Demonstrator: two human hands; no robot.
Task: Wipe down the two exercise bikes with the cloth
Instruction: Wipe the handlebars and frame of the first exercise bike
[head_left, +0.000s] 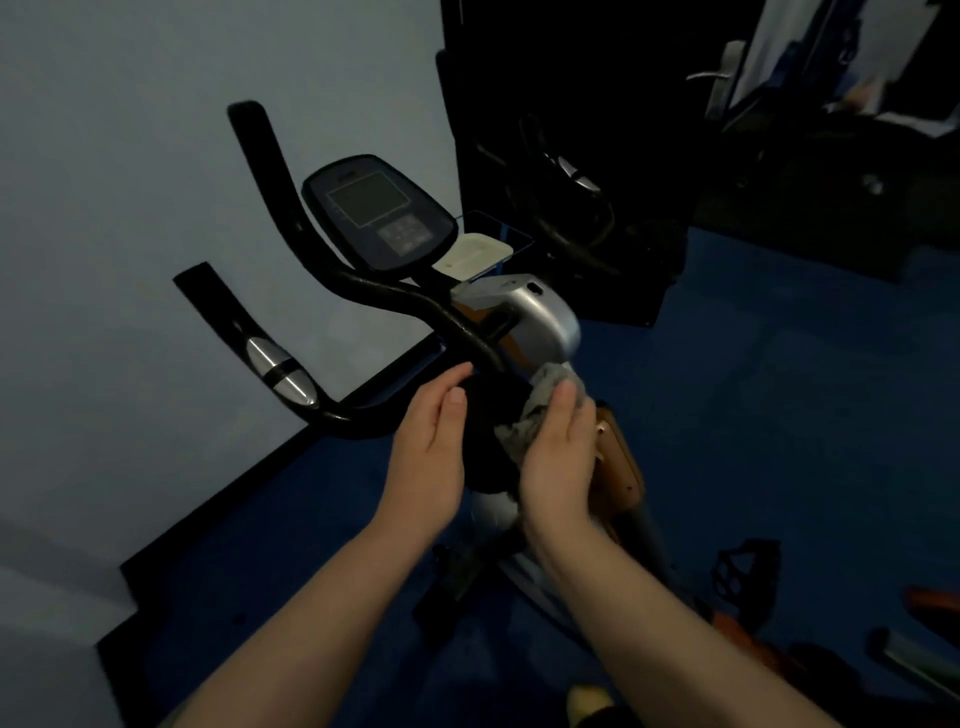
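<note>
An exercise bike (540, 322) with black handlebars (374, 291), a console screen (374, 208) and a silver-and-orange body stands in front of me. My right hand (558, 457) holds a grey cloth (535, 410) against the black part of the bike's upright post. My left hand (428, 457) is beside the post on its left, fingers straight, fingertips near the handlebar stem. A second bike's dark handlebars (566, 208) show dimly further back, against a black cabinet.
A pale wall (130, 182) runs along the left with a dark skirting board. Blue carpet (779, 415) covers the floor. A black cabinet (597, 104) stands behind. A cream object (472, 257) sits by the console. Orange and black gear (748, 577) lies at the right.
</note>
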